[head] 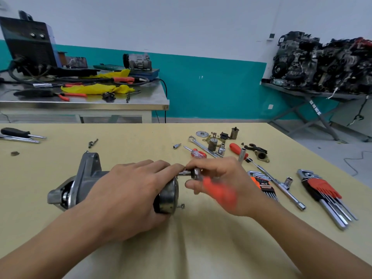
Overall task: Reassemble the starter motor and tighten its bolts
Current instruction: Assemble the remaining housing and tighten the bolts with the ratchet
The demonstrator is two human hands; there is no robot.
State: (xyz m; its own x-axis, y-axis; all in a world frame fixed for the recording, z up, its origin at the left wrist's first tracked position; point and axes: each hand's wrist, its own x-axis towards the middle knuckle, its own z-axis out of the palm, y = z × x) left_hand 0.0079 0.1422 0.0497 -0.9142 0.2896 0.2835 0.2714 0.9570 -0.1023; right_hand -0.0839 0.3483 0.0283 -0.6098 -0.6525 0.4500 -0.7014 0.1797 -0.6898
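- Head view: starter motor lies on its side at the near centre of the tan table, with its nose housing to the left and its round end cap to the right.
- Left hand lies over the motor body, fingers curled round it and gripping it.
- Right hand, just right of the end cap, holds a ratchet. Its fingertips pinch the metal head, whose drive end meets the cap's upper edge. The orange handle is blurred and runs toward the near right.
- Bolt stands out from the cap's lower edge.
- Right of the hands lie a T-handle socket wrench and two hex-key sets.
- Farther off, right of centre, lie a red-handled screwdriver, a spanner, and sockets and small loose parts.
- Black-handled screwdriver lies at the far left of the table.
- Beyond the table stand a steel bench carrying tools at the left and stacked engines at the right.
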